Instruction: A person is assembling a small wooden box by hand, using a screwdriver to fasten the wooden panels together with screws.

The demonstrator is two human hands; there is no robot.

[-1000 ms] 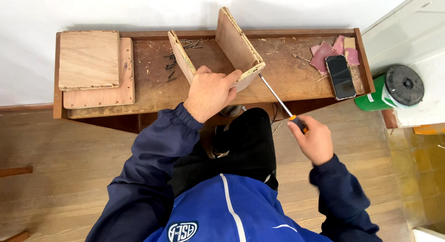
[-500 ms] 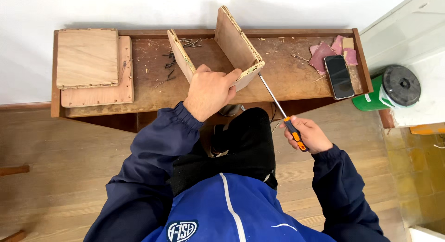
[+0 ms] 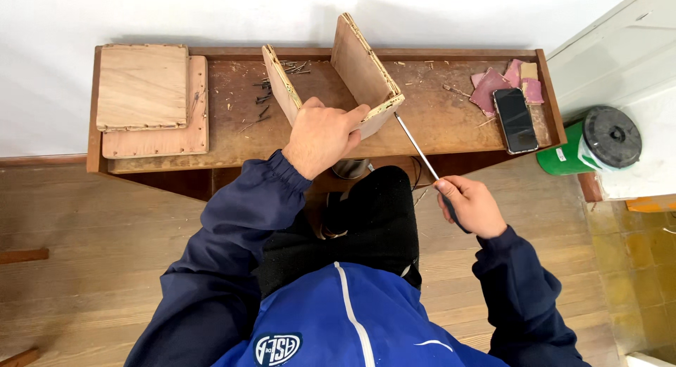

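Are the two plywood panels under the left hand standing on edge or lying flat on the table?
On edge. Both plywood panels rise from the table, thin edges showing, with the left hand gripping their near end.

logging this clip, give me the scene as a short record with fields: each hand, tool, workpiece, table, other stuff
left hand: left hand grips the front edge of the plywood frame
right hand: right hand holds the screwdriver by its handle
tool: shaft tip meets the frame's near right corner
workpiece: upright plywood panels joined at the front
table: wooden table, sawdust on top
other: stacked plywood boards, loose nails, phone, sandpaper pieces, green container
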